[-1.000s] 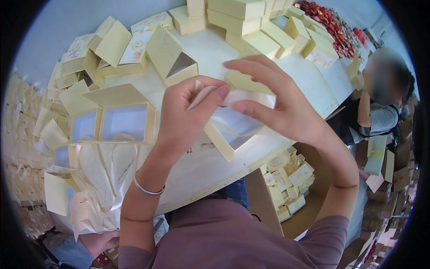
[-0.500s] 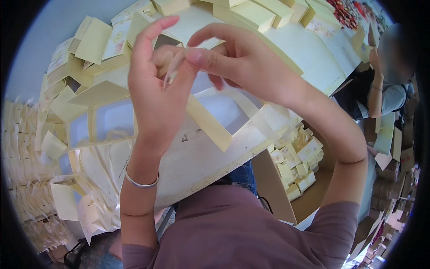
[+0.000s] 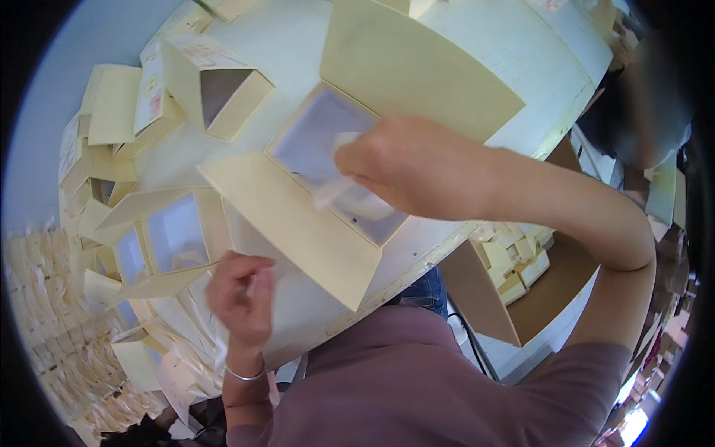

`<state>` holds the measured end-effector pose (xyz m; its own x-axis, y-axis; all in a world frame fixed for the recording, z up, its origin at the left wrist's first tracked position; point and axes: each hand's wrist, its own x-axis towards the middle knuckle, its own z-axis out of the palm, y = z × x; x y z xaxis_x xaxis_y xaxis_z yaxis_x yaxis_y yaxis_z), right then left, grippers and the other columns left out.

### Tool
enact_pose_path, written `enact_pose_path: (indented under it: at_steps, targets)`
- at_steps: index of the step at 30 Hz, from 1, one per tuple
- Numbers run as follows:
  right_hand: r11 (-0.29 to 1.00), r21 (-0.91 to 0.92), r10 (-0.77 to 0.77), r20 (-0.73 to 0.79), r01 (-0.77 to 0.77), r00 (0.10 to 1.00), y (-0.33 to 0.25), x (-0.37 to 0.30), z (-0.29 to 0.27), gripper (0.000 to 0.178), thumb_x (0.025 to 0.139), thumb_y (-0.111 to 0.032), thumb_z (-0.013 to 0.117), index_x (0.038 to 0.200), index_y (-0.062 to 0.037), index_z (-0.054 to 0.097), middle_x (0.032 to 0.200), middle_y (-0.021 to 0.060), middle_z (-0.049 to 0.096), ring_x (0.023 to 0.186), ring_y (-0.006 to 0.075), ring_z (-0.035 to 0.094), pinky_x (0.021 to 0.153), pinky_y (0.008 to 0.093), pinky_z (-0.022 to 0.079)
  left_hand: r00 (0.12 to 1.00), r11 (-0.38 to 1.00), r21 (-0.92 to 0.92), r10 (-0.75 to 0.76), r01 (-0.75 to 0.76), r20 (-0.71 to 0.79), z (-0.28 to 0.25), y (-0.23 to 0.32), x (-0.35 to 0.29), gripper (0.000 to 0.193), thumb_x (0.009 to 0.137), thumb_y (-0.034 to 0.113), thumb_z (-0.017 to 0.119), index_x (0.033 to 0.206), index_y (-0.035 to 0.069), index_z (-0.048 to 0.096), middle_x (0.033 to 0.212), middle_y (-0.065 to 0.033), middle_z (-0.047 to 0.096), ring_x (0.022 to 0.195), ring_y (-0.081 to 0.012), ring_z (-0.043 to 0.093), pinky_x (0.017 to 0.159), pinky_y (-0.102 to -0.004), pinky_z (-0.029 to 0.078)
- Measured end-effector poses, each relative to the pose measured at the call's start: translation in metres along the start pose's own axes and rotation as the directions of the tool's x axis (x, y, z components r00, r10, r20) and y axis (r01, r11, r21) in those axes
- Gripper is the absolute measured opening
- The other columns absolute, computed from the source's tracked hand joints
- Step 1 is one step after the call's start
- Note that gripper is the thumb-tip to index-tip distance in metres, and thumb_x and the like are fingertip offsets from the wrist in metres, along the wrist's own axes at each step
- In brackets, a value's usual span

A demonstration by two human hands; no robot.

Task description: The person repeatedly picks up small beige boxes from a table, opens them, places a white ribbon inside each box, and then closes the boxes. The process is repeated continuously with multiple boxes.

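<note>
Over the open cream box (image 3: 290, 231) on the table, my right hand (image 3: 417, 167) is closed, knuckles up. A pale translucent strip (image 3: 331, 194) shows below its fingers, blurred by motion; whether it is ribbon or tape I cannot tell. The box's wide flap is folded out on the far side and a narrower one toward me, baring a whitish-lavender inside. My left hand (image 3: 242, 302), with a bangle at the wrist, is left of the near flap. Its fingers are curled and slightly blurred, with nothing visible in them.
Several cream boxes, some open, crowd the table's left side, one open-ended box (image 3: 238, 97) among them. Pale ribbons (image 3: 190, 313) lie at the near left. Below the table's right edge, a brown carton (image 3: 480, 287) holds small cream boxes. Another person (image 3: 640, 112) is at the far right.
My hands, together over the table before, are now apart. The left moved down toward me; the right came lower, over the box, with the strip. The box now lies with its flaps spread wide.
</note>
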<state>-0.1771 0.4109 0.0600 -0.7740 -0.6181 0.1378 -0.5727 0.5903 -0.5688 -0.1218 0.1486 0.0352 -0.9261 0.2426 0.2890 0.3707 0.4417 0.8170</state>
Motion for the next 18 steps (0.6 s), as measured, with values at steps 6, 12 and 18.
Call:
enact_pose_path:
  at_steps: [6,12,18]
  targets:
    - [0.982,0.089,0.151,0.151,-0.166,0.977,0.007,-0.023,0.016,0.006,0.070,-0.005,0.054,0.072,-0.0002,0.056,0.062,0.0150,0.055,0.064,0.0335,0.055,0.057,0.0400,0.043,0.934,0.968,0.231,0.010,-0.099,0.357,0.035,-0.007,0.002,0.019,0.065,0.014,0.065,0.081,0.004,0.062,0.079,-0.0120,0.061,0.071,-0.0297,0.058,0.059,-0.0352,0.045]
    - [0.835,0.452,0.258,0.183,-0.314,0.949,0.008,-0.018,0.023,0.011,0.076,-0.012,0.056,0.076,-0.0015,0.059,0.061,0.0133,0.056,0.061,0.0313,0.055,0.057,0.0375,0.043,0.923,0.947,0.309,-0.038,-0.090,0.383,0.058,-0.014,0.011,0.019,0.065,0.015,0.065,0.081,0.004,0.062,0.079,-0.0120,0.060,0.071,-0.0293,0.058,0.060,-0.0350,0.045]
    - [0.950,0.188,0.161,0.387,-0.248,0.908,0.007,-0.007,0.015,0.013,0.075,-0.011,0.056,0.070,-0.0002,0.060,0.062,0.0137,0.057,0.061,0.0306,0.056,0.057,0.0381,0.045,0.918,0.941,0.320,-0.027,-0.110,0.395,0.065,-0.015,0.017,0.019,0.066,0.015,0.064,0.081,0.004,0.061,0.080,-0.0120,0.060,0.072,-0.0289,0.057,0.060,-0.0348,0.045]
